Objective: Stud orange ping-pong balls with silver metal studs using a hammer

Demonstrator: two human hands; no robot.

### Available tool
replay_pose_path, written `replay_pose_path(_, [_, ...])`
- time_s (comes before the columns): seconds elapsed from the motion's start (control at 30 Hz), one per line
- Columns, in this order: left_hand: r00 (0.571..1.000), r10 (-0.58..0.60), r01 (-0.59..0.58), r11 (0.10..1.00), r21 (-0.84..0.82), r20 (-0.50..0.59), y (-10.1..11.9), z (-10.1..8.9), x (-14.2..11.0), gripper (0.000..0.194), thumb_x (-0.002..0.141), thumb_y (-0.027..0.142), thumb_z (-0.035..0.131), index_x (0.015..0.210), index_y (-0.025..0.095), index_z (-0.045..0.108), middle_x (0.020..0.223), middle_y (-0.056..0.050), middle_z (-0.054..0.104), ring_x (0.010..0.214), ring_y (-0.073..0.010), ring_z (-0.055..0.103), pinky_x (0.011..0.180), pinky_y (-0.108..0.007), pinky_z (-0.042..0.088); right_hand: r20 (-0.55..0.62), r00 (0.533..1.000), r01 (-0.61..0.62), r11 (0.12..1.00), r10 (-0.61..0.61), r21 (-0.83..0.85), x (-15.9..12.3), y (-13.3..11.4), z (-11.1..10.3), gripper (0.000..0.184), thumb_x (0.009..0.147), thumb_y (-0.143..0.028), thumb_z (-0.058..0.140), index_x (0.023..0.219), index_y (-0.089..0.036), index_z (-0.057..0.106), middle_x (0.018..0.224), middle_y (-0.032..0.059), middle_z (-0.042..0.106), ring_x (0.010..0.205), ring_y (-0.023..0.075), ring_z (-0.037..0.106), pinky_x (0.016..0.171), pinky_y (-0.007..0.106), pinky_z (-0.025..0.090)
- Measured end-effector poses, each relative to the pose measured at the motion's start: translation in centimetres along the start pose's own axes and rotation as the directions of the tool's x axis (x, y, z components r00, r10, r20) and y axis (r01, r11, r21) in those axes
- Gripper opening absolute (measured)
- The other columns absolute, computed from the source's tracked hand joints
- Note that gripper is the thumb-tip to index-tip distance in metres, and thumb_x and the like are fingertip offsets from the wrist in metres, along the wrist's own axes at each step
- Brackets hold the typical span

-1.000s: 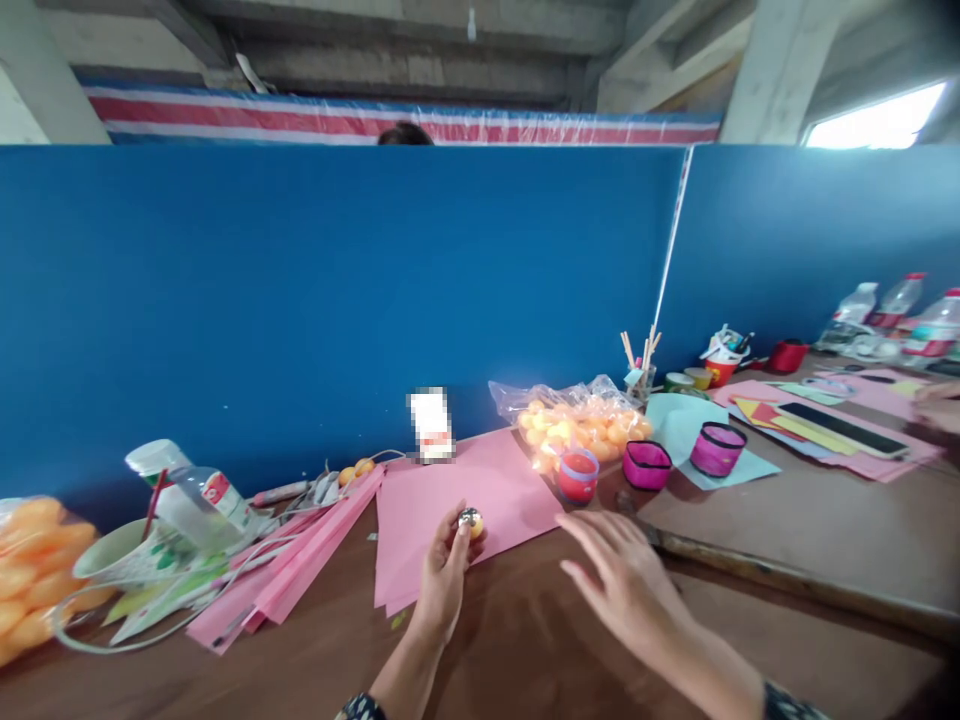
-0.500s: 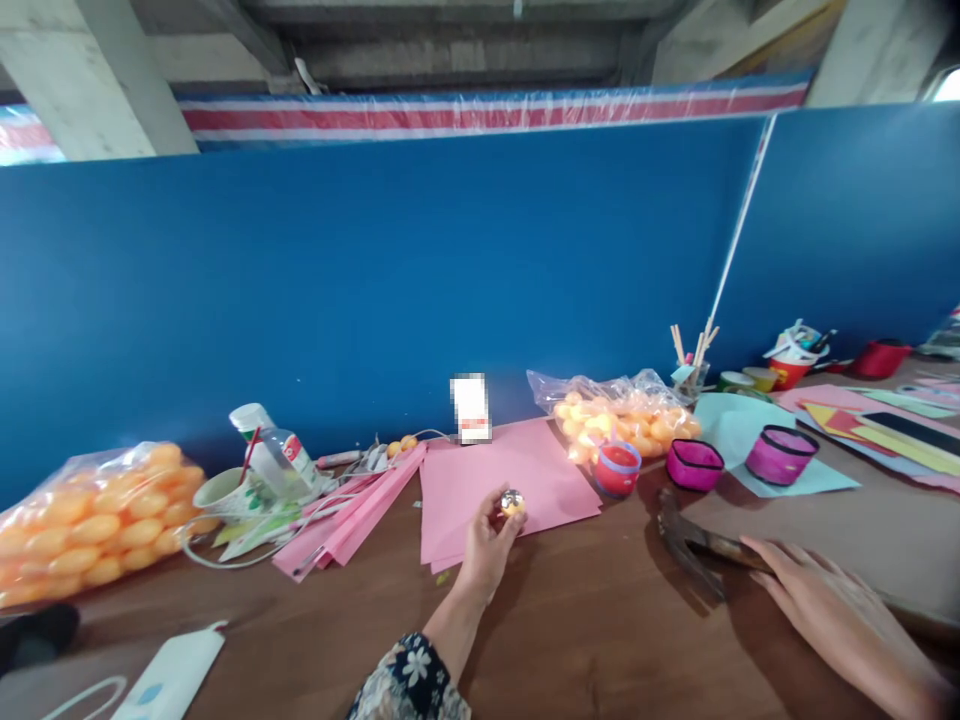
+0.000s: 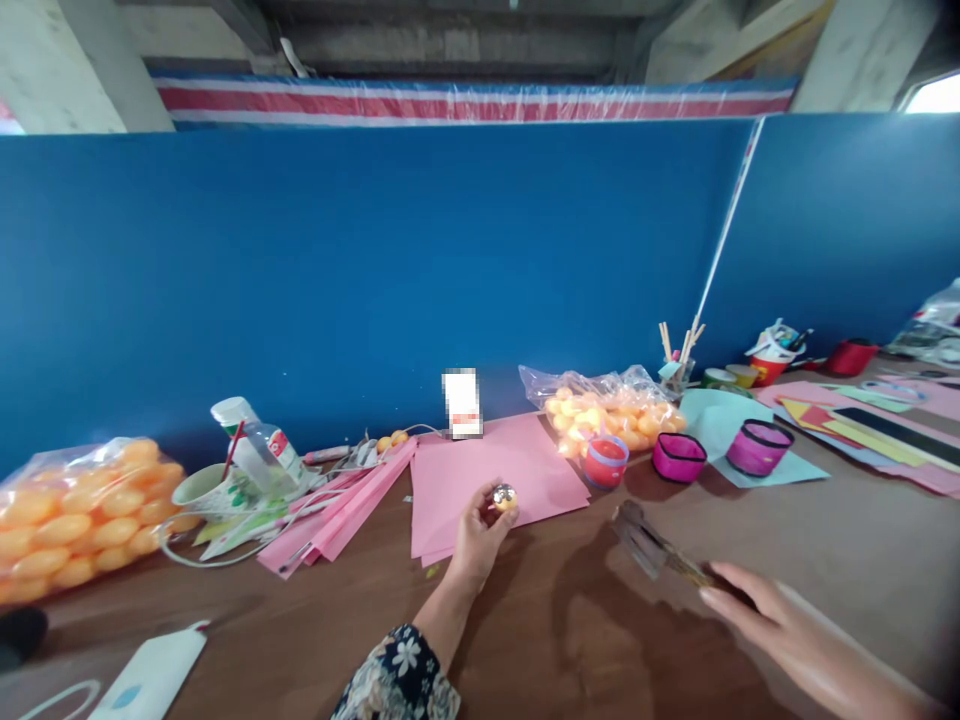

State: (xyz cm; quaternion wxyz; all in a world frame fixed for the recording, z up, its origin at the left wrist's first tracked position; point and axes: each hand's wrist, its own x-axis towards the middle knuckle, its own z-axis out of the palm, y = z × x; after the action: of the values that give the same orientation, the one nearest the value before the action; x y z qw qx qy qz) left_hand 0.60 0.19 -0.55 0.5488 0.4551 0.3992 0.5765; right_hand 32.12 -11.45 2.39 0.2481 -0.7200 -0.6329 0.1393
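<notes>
My left hand pinches a small shiny metallic ball between thumb and fingers, just over the near edge of the pink paper. To the right, my right hand is closed around the wooden handle of a claw hammer. The hammer is raised off the brown table, its blurred head pointing left and away from me. Beyond the hammer stand a red round container and a magenta fabric ring.
Clear bags of orange balls lie at the left and the back. A plastic bottle leans by a cup. Pink strips and a white cable lie near them. A blue partition closes off the back.
My right hand has grasped the handle and lifted the hammer from the table, moving it left. My left hand still holds the ball in nearly the same place. The view has shifted slightly.
</notes>
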Motion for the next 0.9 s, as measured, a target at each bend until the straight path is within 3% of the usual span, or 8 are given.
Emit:
replay_pose_path(0.03, [1.000, -0.002, 0.002, 1.000, 0.005, 0.006, 0.1, 0.0, 0.0, 0.054, 0.062, 0.026, 0.071, 0.112, 0.017, 0.054, 0.096, -0.006, 0.064, 0.079, -0.0128, 0.060, 0.074, -0.025, 0.048, 0.120, 0.992, -0.055, 0.977, 0.030, 0.207, -0.5, -1.3, -0.1, 0.038, 0.072, -0.052, 0.050, 0.091, -0.022, 0.063, 0.092, 0.0103, 0.069, 0.080, 0.0255, 0.065, 0.062, 0.028, 0.053])
replay_pose_path(0.1, [1.000, -0.001, 0.001, 1.000, 0.019, 0.005, 0.3, 0.0, -0.2, 0.052, 0.063, 0.027, 0.071, 0.111, 0.017, 0.055, 0.098, -0.006, 0.064, 0.079, -0.0131, 0.060, 0.072, -0.024, 0.048, 0.196, 0.979, -0.106, 0.952, 0.049, 0.289, -1.4, -4.1, -0.5, 0.042, 0.079, -0.053, 0.040, 0.097, -0.021, 0.060, 0.085, 0.0087, 0.068, 0.072, 0.0216, 0.065, 0.059, 0.028, 0.053])
replay_pose_path(0.13, [1.000, 0.001, -0.001, 1.000, 0.025, 0.002, 0.4, 0.0, -0.2, 0.051, 0.062, 0.027, 0.071, 0.110, 0.017, 0.055, 0.098, -0.006, 0.064, 0.079, -0.0133, 0.060, 0.071, -0.024, 0.048, 0.313, 0.949, -0.167, 0.911, 0.044, 0.378, -1.8, -5.6, -0.7, 0.042, 0.081, -0.051, 0.040, 0.103, -0.019, 0.057, 0.084, 0.0083, 0.067, 0.075, 0.0207, 0.064, 0.065, 0.029, 0.053])
replay_pose_path(0.2, [1.000, 0.000, 0.000, 1.000, 0.029, 0.003, 0.5, 0.0, -0.3, 0.052, 0.062, 0.028, 0.071, 0.110, 0.017, 0.056, 0.097, -0.006, 0.064, 0.078, -0.0138, 0.060, 0.070, -0.024, 0.049, 0.429, 0.902, -0.196, 0.832, -0.055, 0.519, -2.3, -8.5, -1.1, 0.042, 0.083, -0.050, 0.041, 0.107, -0.017, 0.052, 0.083, 0.0066, 0.064, 0.073, 0.0179, 0.061, 0.070, 0.030, 0.051])
replay_pose_path(0.3, [1.000, -0.013, 0.013, 0.998, 0.056, 0.015, 0.7, 0.1, -0.4, 0.052, 0.062, 0.028, 0.071, 0.111, 0.016, 0.056, 0.094, -0.006, 0.065, 0.075, -0.0140, 0.061, 0.068, -0.024, 0.049, 0.501, 0.845, -0.188, 0.773, -0.187, 0.606, -2.6, -11.5, -1.1, 0.039, 0.086, -0.048, 0.036, 0.107, -0.018, 0.049, 0.077, 0.0033, 0.059, 0.060, 0.0136, 0.055, 0.057, 0.027, 0.048])
replay_pose_path(0.57, [0.996, 0.043, -0.050, 0.995, 0.089, 0.081, 0.8, 0.2, -0.6, 0.048, 0.066, 0.027, 0.067, 0.111, 0.017, 0.057, 0.095, -0.005, 0.064, 0.074, -0.0130, 0.059, 0.067, -0.023, 0.047, 0.269, 0.939, 0.065, 0.879, -0.214, 0.473, -1.8, -13.9, 2.1, 0.026, 0.087, -0.045, 0.038, 0.084, -0.021, 0.047, 0.072, -0.0006, 0.052, 0.064, 0.0124, 0.051, 0.063, 0.025, 0.043])
replay_pose_path(0.77, [0.994, 0.043, -0.051, 0.996, 0.073, 0.098, 0.6, 0.2, -0.5, 0.046, 0.064, 0.026, 0.069, 0.108, 0.016, 0.060, 0.075, -0.001, 0.063, 0.060, -0.0096, 0.053, 0.059, -0.021, 0.044, 0.321, 0.923, 0.032, 0.874, -0.211, 0.484, -1.0, -14.2, 3.6, 0.031, 0.089, -0.046, 0.031, 0.080, -0.020, 0.044, 0.068, -0.0020, 0.050, 0.059, 0.0111, 0.050, 0.061, 0.024, 0.043])
replay_pose_path(0.9, [0.993, 0.047, -0.054, 0.997, 0.062, 0.107, 1.0, 0.3, -0.5, 0.043, 0.067, 0.028, 0.067, 0.108, 0.015, 0.060, 0.076, -0.002, 0.063, 0.060, -0.0092, 0.051, 0.060, -0.021, 0.043, 0.238, 0.947, 0.069, 0.859, -0.216, 0.508, -1.0, -13.9, 4.0, 0.029, 0.089, -0.045, 0.032, 0.085, -0.020, 0.045, 0.068, -0.0021, 0.049, 0.061, 0.0115, 0.049, 0.063, 0.025, 0.043])
